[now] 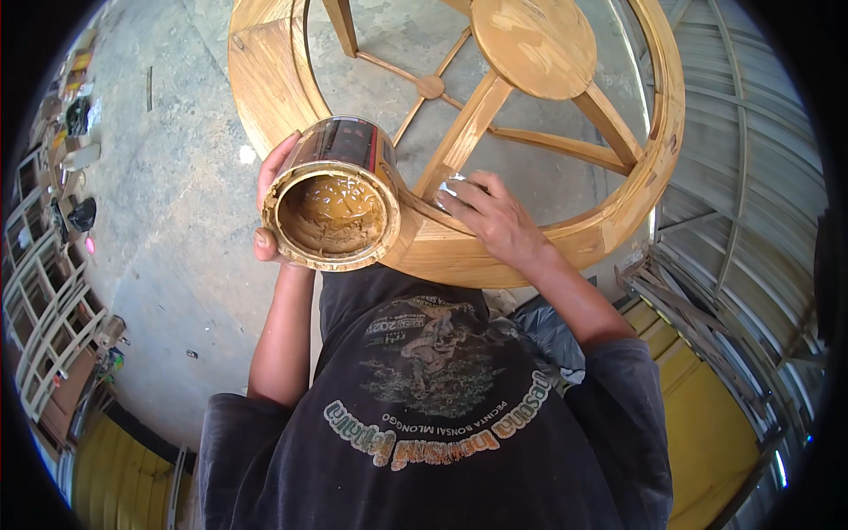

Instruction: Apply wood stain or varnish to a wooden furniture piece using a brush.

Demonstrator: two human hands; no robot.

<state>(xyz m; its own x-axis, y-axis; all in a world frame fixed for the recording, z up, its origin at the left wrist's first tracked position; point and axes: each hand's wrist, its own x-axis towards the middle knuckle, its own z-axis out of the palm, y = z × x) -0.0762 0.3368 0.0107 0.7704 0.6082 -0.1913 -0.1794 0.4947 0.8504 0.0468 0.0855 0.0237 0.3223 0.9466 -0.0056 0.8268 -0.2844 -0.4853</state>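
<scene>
My left hand (272, 199) is wrapped round a tin of brown wood filler (358, 146), tilted so its open mouth faces me. Thick tan paste (336, 234) coats the inside and the rim. A small, thin, shiny scraper blade (452, 187) is pinched in my right hand (499, 216), mostly hidden by the fingers. That hand rests at the inner edge of a round wooden table frame (442, 247), where a flat wooden spoke (468, 124) meets the ring. Smears of lighter filler show on the ring and on the round hub (534, 44).
Below the ring, thin crossbars meet at a small wooden disc (430, 86) above the concrete floor (185, 177). Stacked wooden frames (53, 309) line the left side. On the right are a corrugated metal wall (751, 132), loose planks (680, 305) and a dark plastic bag (548, 331).
</scene>
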